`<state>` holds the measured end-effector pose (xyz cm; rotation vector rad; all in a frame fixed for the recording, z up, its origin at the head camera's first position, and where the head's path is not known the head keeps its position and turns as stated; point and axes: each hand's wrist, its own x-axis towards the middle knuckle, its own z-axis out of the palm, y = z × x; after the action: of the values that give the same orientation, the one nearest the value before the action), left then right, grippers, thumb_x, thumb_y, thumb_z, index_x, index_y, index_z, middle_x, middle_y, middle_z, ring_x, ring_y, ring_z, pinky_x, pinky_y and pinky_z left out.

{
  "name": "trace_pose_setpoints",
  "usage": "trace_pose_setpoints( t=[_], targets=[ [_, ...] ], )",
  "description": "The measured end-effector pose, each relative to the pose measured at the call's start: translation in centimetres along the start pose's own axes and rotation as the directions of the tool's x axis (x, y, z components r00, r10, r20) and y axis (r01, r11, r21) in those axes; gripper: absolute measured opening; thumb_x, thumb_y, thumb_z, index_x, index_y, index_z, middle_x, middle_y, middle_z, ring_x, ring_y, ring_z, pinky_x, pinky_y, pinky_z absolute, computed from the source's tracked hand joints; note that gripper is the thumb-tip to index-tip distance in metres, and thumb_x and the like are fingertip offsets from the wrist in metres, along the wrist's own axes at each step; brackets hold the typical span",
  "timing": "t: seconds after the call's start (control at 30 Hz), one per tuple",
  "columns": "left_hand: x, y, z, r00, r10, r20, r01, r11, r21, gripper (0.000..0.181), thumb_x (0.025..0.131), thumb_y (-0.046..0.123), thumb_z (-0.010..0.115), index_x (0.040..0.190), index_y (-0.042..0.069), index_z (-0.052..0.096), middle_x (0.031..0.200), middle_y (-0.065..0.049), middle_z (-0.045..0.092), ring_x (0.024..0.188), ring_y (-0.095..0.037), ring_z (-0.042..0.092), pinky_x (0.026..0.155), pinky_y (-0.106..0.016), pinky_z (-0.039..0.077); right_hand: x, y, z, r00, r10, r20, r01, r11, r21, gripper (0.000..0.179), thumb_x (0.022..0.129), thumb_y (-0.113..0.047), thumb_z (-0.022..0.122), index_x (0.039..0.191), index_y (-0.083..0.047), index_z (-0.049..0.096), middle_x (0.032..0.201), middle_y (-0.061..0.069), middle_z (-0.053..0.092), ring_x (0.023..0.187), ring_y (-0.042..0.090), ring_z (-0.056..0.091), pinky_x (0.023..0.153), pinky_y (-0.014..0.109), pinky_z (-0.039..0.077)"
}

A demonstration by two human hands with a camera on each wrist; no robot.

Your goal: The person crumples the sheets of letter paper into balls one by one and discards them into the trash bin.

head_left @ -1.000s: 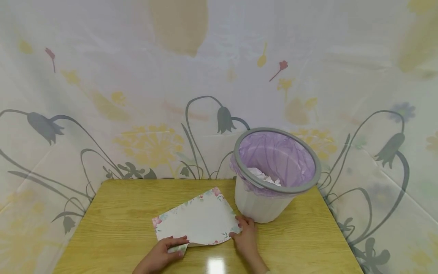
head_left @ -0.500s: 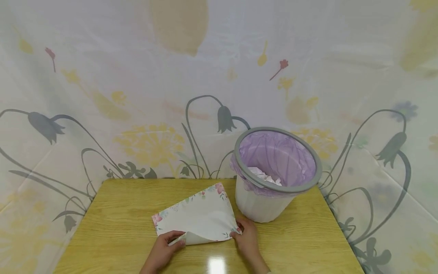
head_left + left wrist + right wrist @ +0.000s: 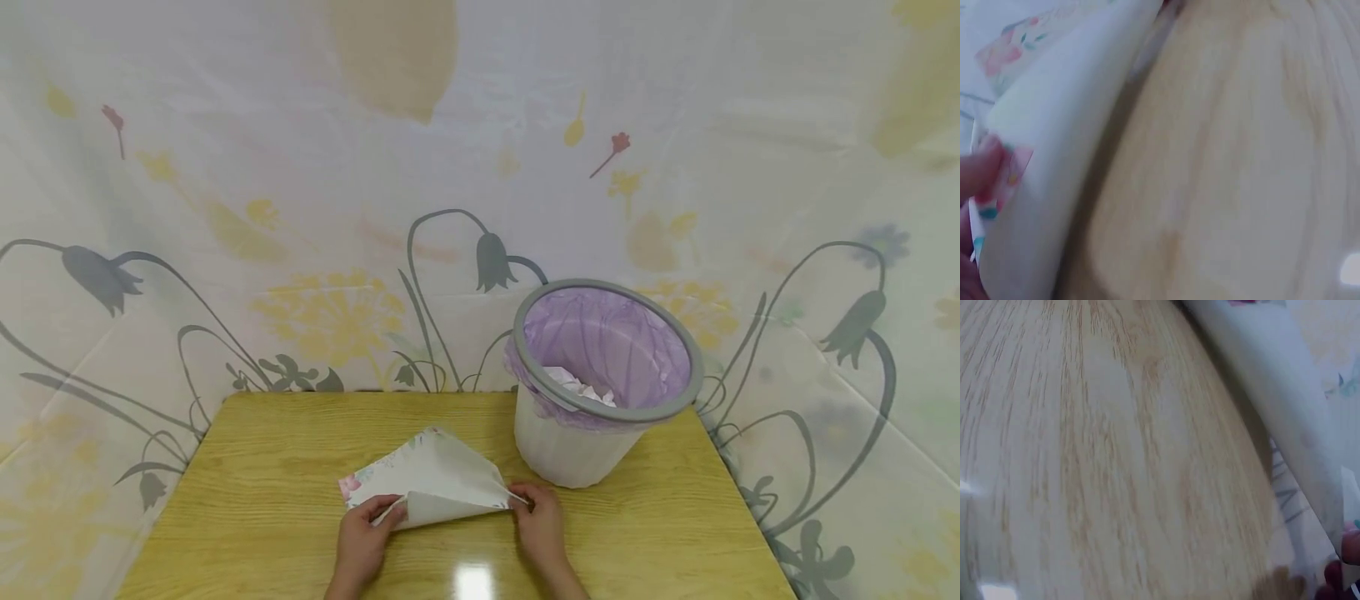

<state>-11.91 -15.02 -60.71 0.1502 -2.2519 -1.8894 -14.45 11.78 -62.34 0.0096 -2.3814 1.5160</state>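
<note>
A white sheet of paper (image 3: pixel 442 462) with a flowered border lies slightly askew near the front of the table, its near edge folded up and its pale back showing. My left hand (image 3: pixel 362 537) pinches the near left part of it between thumb and fingers. In the left wrist view the thumb (image 3: pixel 982 169) presses on a flowered corner, and the paper (image 3: pixel 1063 119) curves up from the wood. At the near right corner my right hand (image 3: pixel 540 521) pinches the edge. The right wrist view shows only its fingertips (image 3: pixel 1350 547) beside the bent paper (image 3: pixel 1291 406).
Just behind my right hand stands a white waste bin (image 3: pixel 573 446) with a grey rim and a purple liner (image 3: pixel 615 342). Crumpled white paper (image 3: pixel 577 385) lies inside it. The wooden table (image 3: pixel 255 467) ends at a flower-printed curtain (image 3: pixel 300 208).
The near edge has been lifted and folded farther over. The far right corner has bent and come down toward me. My left hand has moved a little to the right.
</note>
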Motion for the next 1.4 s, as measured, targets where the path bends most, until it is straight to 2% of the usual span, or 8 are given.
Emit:
trace_pose_setpoints(
  t=[0.27,0.57,0.63,0.8,1.03,1.13,1.3,1.4],
  targets=[
    [0.4,2.8,1.6,0.98,0.012,-0.199,0.013,0.992,0.124,0.01,0.085,0.008,0.079,0.094,0.005,0.078,0.095,-0.008,0.076,0.095,-0.012,0.068,0.081,-0.007,0.044,0.1,-1.1,-0.1,0.998,-0.055,0.028,0.048,0.976,0.215,0.028,0.083,0.021,0.065,0.095,-0.002,0.076,0.105,0.015,0.073,0.103,0.021,0.067,0.083,0.018,0.053],
    [0.6,4.4,2.1,0.952,0.095,-0.291,-0.056,0.988,0.141,0.01,0.083,0.007,0.081,0.092,0.005,0.078,0.082,-0.004,0.076,0.083,-0.009,0.069,0.067,-0.01,0.047,-0.1,-4.9,-0.7,0.985,-0.168,-0.023,0.169,0.96,0.222,0.024,0.07,0.027,0.071,0.085,0.008,0.074,0.093,0.023,0.072,0.088,0.026,0.07,0.068,0.021,0.056],
    [0.6,4.7,2.4,0.952,0.091,-0.292,-0.067,0.993,0.094,0.012,0.083,0.006,0.081,0.094,0.006,0.077,0.078,-0.004,0.075,0.072,-0.004,0.066,0.059,-0.012,0.044,-0.1,-5.3,-0.6,0.954,-0.291,-0.068,0.298,0.94,0.168,0.026,0.067,0.029,0.072,0.079,0.007,0.073,0.087,0.021,0.071,0.081,0.028,0.07,0.066,0.02,0.056],
    [0.1,6.9,3.2,0.96,0.056,-0.273,-0.073,0.996,-0.052,0.023,0.084,0.004,0.079,0.106,0.005,0.073,0.075,-0.011,0.073,0.048,-0.001,0.049,0.042,-0.017,0.03,0.0,-3.6,0.5,0.816,-0.567,-0.111,0.564,0.823,-0.064,0.035,0.062,0.029,0.074,0.076,-0.003,0.076,0.084,0.007,0.073,0.075,0.023,0.07,0.071,0.019,0.056],
    [-0.3,7.6,4.6,0.961,0.119,-0.25,-0.128,0.991,-0.022,0.036,0.085,0.013,0.08,0.119,0.014,0.069,0.078,-0.005,0.073,0.041,0.002,0.037,0.039,-0.018,0.032,-0.3,-4.0,1.0,0.765,-0.629,-0.14,0.594,0.772,-0.226,0.034,0.062,0.026,0.07,0.078,-0.003,0.078,0.087,0.006,0.072,0.077,0.021,0.069,0.069,0.023,0.056],
    [-0.1,7.7,4.8,0.927,0.284,-0.247,-0.266,0.959,0.101,0.042,0.084,0.011,0.081,0.124,0.016,0.069,0.078,-0.001,0.072,0.043,0.003,0.035,0.039,-0.018,0.031,-0.3,-4.1,1.1,0.727,-0.671,-0.143,0.63,0.736,-0.25,0.03,0.066,0.022,0.068,0.08,-0.002,0.079,0.087,0.007,0.072,0.076,0.022,0.068,0.067,0.027,0.056],
    [1.1,7.8,4.9,0.783,0.611,-0.116,-0.532,0.755,0.383,0.044,0.078,0.007,0.083,0.12,0.013,0.073,0.078,0.002,0.07,0.056,0.0,0.046,0.049,-0.016,0.039,-0.1,-3.4,0.9,0.683,-0.715,-0.152,0.688,0.699,-0.196,0.031,0.065,0.022,0.065,0.08,-0.001,0.078,0.088,0.008,0.072,0.076,0.026,0.065,0.07,0.028,0.054],
    [1.5,7.5,4.7,0.751,0.66,-0.028,-0.587,0.686,0.431,0.043,0.077,0.006,0.084,0.119,0.012,0.074,0.079,0.003,0.069,0.061,-0.001,0.052,0.055,-0.016,0.043,-0.1,-2.9,0.6,0.669,-0.725,-0.166,0.707,0.689,-0.159,0.032,0.065,0.023,0.062,0.081,-0.001,0.077,0.089,0.009,0.072,0.077,0.026,0.065,0.075,0.024,0.053]
  ],
)
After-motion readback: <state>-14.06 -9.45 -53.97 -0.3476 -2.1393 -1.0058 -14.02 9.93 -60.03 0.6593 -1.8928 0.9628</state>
